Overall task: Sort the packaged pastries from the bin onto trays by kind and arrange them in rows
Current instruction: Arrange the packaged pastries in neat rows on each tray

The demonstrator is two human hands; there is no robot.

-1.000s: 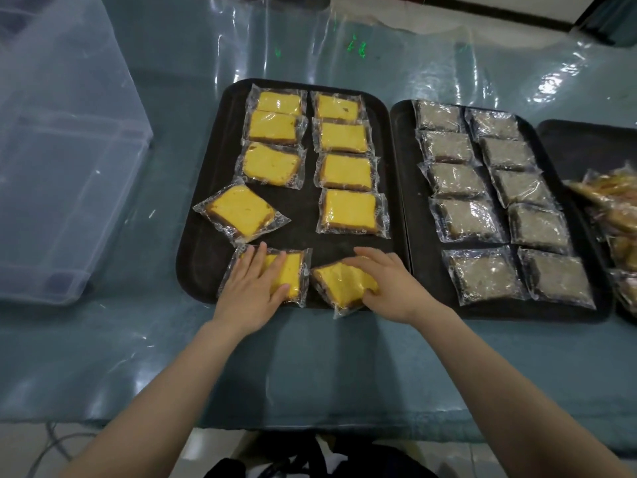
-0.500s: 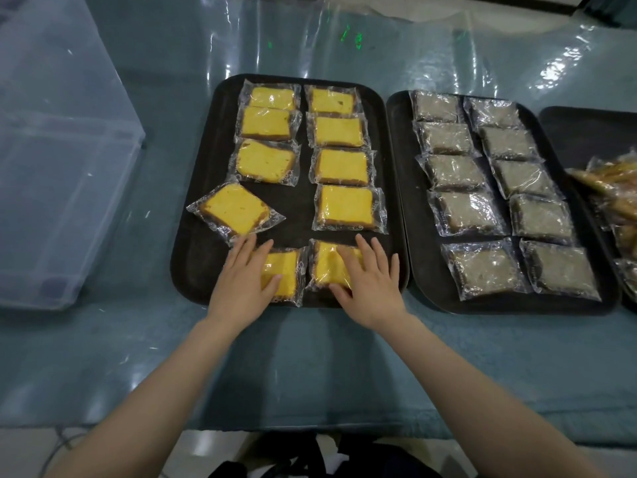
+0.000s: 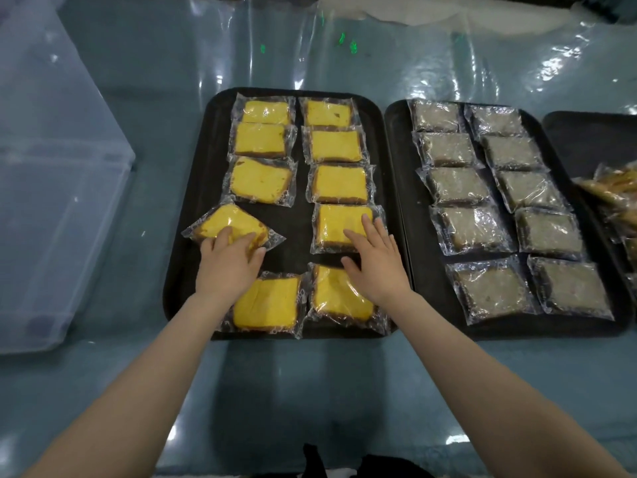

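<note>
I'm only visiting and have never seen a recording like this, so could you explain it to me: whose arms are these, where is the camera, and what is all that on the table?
There is no machine here: a person wears a camera on the head, looking down at their own two bare hands. On the plastic-covered table stand black trays. The left tray holds wrapped yellow cake slices in two rows; the middle tray holds wrapped grey-brown slices, also in two rows. A third tray at the right edge holds golden packets. A clear plastic bin stands on the left. The left hand rests on the one crooked yellow slice. The right hand lies flat on a yellow slice in the right row. Neither hand lifts anything.
</note>
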